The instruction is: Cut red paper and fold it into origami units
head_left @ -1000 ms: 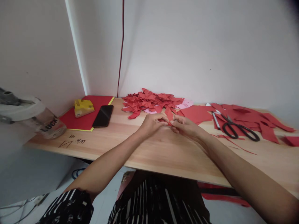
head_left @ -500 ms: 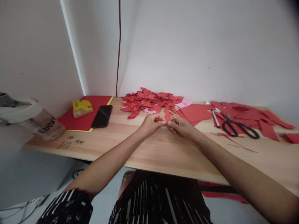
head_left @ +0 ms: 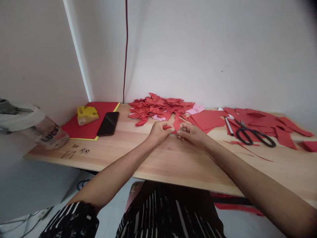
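Note:
My left hand (head_left: 158, 131) and my right hand (head_left: 190, 132) meet over the middle of the wooden table (head_left: 163, 158). Both pinch a small folded piece of red paper (head_left: 176, 123) between their fingertips, fingers curled shut on it. Just behind them lies a heap of folded red paper pieces (head_left: 158, 107) against the wall. Flat red paper sheets (head_left: 208, 119) lie to the right of the heap.
Black scissors (head_left: 255, 136) and a pen (head_left: 228, 126) rest among red paper offcuts (head_left: 279, 127) at the right. At the left lie a black phone (head_left: 108, 123), a yellow packet (head_left: 86, 114) on a red sheet (head_left: 86, 127), and a clear jar (head_left: 47, 134) at the edge.
The hands have shifted slightly away from me while working the red paper piece between the fingertips. The view has tilted a little. Nothing else on the table has moved.

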Motion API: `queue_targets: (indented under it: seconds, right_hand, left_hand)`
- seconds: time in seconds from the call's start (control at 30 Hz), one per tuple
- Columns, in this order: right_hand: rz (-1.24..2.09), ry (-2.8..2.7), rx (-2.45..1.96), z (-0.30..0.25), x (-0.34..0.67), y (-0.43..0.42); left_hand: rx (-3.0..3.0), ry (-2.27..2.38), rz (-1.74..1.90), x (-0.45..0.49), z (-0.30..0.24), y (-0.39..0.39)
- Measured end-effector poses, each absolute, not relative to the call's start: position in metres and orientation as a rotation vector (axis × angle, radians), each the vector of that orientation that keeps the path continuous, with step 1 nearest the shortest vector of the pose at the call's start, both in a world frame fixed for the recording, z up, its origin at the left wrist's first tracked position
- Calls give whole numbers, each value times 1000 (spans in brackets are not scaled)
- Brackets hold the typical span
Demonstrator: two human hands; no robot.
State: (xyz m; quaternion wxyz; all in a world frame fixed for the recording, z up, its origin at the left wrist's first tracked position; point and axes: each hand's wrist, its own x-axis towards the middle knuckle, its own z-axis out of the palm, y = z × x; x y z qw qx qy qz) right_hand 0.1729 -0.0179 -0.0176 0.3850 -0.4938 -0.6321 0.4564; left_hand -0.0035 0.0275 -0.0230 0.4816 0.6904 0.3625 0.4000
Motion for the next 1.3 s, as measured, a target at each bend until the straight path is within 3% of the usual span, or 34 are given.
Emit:
queue_targets:
  seconds: [0.57,0.97,1.3]
  right_hand:
    - [1163,-1538,-1376,-17,170,-18]
    - [1178,-1547,-1266,-16,171,-19]
    - [1058,-1660,-1325,-10,163,-25]
  left_hand:
    - [1772,939,1056,-4,-25,30]
    - [1384,798,1038,-1,-26,26]
    - [1916,998,1158,-4,-15,25]
